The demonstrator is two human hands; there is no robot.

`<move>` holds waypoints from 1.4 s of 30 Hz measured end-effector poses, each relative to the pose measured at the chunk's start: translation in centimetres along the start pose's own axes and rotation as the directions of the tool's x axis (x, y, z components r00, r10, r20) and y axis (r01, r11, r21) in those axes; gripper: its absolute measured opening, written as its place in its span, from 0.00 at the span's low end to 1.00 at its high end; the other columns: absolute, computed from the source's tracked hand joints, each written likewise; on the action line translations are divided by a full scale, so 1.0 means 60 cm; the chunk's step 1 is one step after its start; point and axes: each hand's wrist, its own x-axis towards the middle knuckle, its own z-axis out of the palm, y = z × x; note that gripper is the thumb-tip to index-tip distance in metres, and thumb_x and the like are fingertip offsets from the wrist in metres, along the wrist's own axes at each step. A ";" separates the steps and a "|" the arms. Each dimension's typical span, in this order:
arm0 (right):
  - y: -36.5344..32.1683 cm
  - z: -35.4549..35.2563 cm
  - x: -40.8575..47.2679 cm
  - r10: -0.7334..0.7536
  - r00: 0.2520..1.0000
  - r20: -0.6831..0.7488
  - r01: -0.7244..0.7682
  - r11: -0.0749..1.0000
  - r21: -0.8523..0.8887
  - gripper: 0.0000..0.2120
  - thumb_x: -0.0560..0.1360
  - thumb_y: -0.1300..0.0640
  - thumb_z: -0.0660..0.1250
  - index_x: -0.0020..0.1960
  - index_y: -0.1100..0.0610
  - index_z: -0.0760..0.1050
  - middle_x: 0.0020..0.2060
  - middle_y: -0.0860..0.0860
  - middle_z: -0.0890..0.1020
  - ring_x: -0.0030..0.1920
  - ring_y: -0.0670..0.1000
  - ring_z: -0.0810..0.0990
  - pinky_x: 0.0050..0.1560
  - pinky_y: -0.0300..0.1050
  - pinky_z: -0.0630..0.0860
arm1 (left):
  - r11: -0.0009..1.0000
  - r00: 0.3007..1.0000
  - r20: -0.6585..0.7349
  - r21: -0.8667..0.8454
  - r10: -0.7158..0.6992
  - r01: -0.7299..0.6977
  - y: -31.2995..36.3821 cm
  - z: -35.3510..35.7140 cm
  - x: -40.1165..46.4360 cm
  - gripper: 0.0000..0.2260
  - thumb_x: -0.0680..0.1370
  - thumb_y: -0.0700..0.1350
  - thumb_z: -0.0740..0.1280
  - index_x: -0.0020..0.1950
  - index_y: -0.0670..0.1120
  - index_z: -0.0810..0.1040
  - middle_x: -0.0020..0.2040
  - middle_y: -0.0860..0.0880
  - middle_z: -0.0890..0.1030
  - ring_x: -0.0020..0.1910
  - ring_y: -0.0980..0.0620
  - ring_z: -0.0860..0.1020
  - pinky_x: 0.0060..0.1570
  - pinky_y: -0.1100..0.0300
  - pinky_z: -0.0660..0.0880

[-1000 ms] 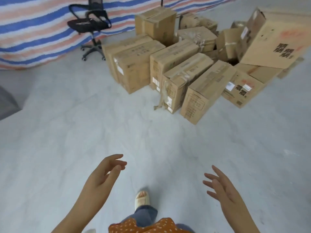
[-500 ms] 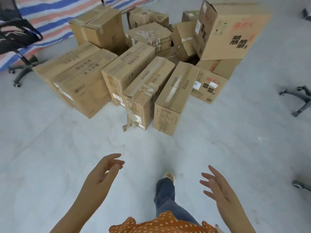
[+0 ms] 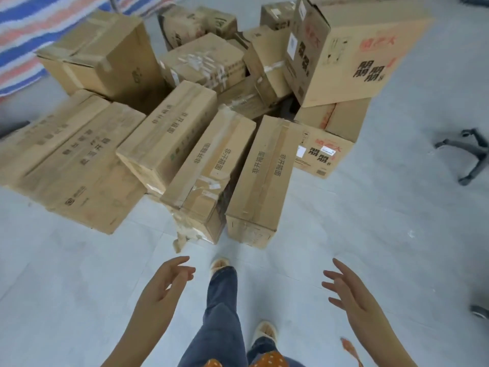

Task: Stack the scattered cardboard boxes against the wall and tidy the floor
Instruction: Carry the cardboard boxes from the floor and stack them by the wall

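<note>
Both grips, left hand and right hand, released (holding nothing) near cardboard boxes

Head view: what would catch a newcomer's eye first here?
A jumbled heap of cardboard boxes fills the upper middle of the floor, with a big box perched tilted at its right. Below, the left hand and right hand reach toward it, empty, fingers relaxed.

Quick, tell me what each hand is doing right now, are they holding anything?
Left hand: open, fingers loosely curled, holding nothing.
Right hand: open, fingers spread, holding nothing.
</note>
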 end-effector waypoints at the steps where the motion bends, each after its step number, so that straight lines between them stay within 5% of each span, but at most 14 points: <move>1: -0.003 0.010 0.026 0.027 0.999 -0.019 -0.026 1.000 0.004 0.14 0.76 0.45 0.61 0.62 0.39 0.69 0.56 0.43 0.80 0.53 0.41 0.81 0.55 0.45 0.77 | 1.000 0.999 0.033 0.020 -0.009 0.008 0.007 0.001 0.042 0.07 0.79 0.51 0.62 0.53 0.60 0.77 0.48 0.58 0.83 0.50 0.58 0.80 0.61 0.50 0.74; 6: -0.024 0.064 0.168 0.171 0.982 -0.077 -0.170 0.985 0.015 0.14 0.81 0.55 0.57 0.65 0.45 0.68 0.56 0.45 0.79 0.55 0.45 0.79 0.54 0.44 0.75 | 0.980 0.975 0.215 0.201 -0.062 0.018 0.052 0.015 0.262 0.08 0.81 0.46 0.59 0.54 0.60 0.72 0.54 0.56 0.79 0.56 0.55 0.77 0.62 0.57 0.72; 11: 0.027 0.115 0.340 0.348 0.935 -0.066 -0.350 0.937 -0.012 0.17 0.81 0.54 0.58 0.69 0.49 0.66 0.56 0.49 0.78 0.55 0.49 0.78 0.56 0.44 0.73 | 0.909 0.907 0.376 0.415 -0.190 0.018 0.020 0.099 0.459 0.09 0.82 0.48 0.57 0.61 0.52 0.71 0.51 0.57 0.75 0.54 0.56 0.75 0.46 0.71 0.68; 13: 0.069 0.135 0.410 0.433 0.900 -0.051 -0.435 0.900 -0.019 0.19 0.80 0.51 0.58 0.71 0.50 0.65 0.60 0.51 0.76 0.56 0.51 0.76 0.59 0.46 0.73 | 0.877 0.879 0.385 0.476 -0.281 0.072 -0.016 0.149 0.526 0.10 0.82 0.46 0.58 0.62 0.47 0.71 0.46 0.56 0.73 0.45 0.57 0.73 0.41 0.69 0.68; 15: 0.115 0.156 0.473 0.481 0.875 -0.055 -0.483 0.875 -0.045 0.21 0.80 0.50 0.58 0.72 0.51 0.63 0.63 0.50 0.73 0.60 0.53 0.74 0.63 0.48 0.71 | 0.855 0.875 0.331 0.494 -0.354 0.159 -0.057 0.201 0.586 0.15 0.82 0.46 0.59 0.66 0.42 0.69 0.54 0.49 0.76 0.49 0.52 0.74 0.47 0.62 0.70; 17: 0.167 0.177 0.533 0.492 0.868 -0.073 -0.497 0.863 -0.087 0.25 0.80 0.48 0.58 0.75 0.52 0.59 0.68 0.51 0.69 0.66 0.54 0.71 0.67 0.48 0.67 | 0.836 0.867 0.228 0.454 -0.444 0.309 -0.094 0.255 0.634 0.21 0.81 0.48 0.60 0.71 0.40 0.65 0.68 0.42 0.71 0.63 0.44 0.71 0.60 0.55 0.67; 21: 0.256 0.215 0.616 0.525 0.850 -0.038 -0.527 0.847 -0.075 0.33 0.79 0.46 0.59 0.78 0.54 0.50 0.75 0.50 0.59 0.72 0.53 0.65 0.58 0.40 0.66 | 0.829 0.884 0.140 0.437 -0.446 0.349 -0.185 0.324 0.691 0.18 0.76 0.59 0.62 0.61 0.52 0.68 0.55 0.48 0.73 0.57 0.45 0.74 0.55 0.53 0.70; 25: 0.322 0.228 0.642 0.499 0.860 0.103 -0.509 0.853 0.116 0.27 0.78 0.47 0.63 0.74 0.50 0.59 0.66 0.47 0.73 0.61 0.46 0.75 0.57 0.38 0.74 | 0.856 0.851 0.178 0.274 -0.494 0.439 -0.252 0.337 0.707 0.14 0.77 0.55 0.66 0.60 0.53 0.70 0.55 0.51 0.78 0.57 0.49 0.76 0.63 0.51 0.71; 29: 0.333 0.236 0.639 0.466 0.874 0.135 -0.485 0.845 0.224 0.27 0.76 0.43 0.65 0.72 0.46 0.62 0.61 0.42 0.77 0.60 0.44 0.77 0.63 0.46 0.74 | 0.870 0.839 0.229 0.154 -0.493 0.469 -0.256 0.337 0.710 0.16 0.78 0.51 0.66 0.65 0.53 0.70 0.55 0.55 0.78 0.57 0.53 0.76 0.63 0.55 0.71; 32: 0.304 0.223 0.631 0.489 0.865 0.112 -0.499 0.819 0.283 0.30 0.71 0.38 0.67 0.70 0.44 0.65 0.58 0.40 0.79 0.59 0.44 0.78 0.61 0.50 0.75 | 0.868 0.838 0.233 0.075 -0.493 0.490 -0.232 0.341 0.694 0.12 0.78 0.49 0.66 0.60 0.56 0.71 0.53 0.59 0.78 0.55 0.58 0.76 0.58 0.59 0.73; 36: 0.220 0.188 0.598 0.489 0.871 0.044 -0.471 0.807 0.358 0.18 0.78 0.46 0.61 0.67 0.44 0.66 0.53 0.35 0.77 0.51 0.37 0.77 0.45 0.37 0.73 | 0.886 0.858 0.261 -0.017 -0.443 0.463 -0.161 0.333 0.652 0.12 0.79 0.47 0.64 0.61 0.57 0.70 0.49 0.63 0.77 0.42 0.71 0.77 0.41 0.71 0.70; 42: 0.051 0.140 0.534 0.505 0.857 -0.100 -0.391 0.765 0.511 0.18 0.79 0.50 0.61 0.68 0.49 0.69 0.47 0.37 0.83 0.48 0.40 0.81 0.60 0.58 0.73 | 0.854 0.863 0.263 -0.191 -0.431 0.484 -0.015 0.306 0.593 0.10 0.78 0.50 0.65 0.58 0.61 0.74 0.49 0.60 0.81 0.50 0.58 0.79 0.52 0.52 0.74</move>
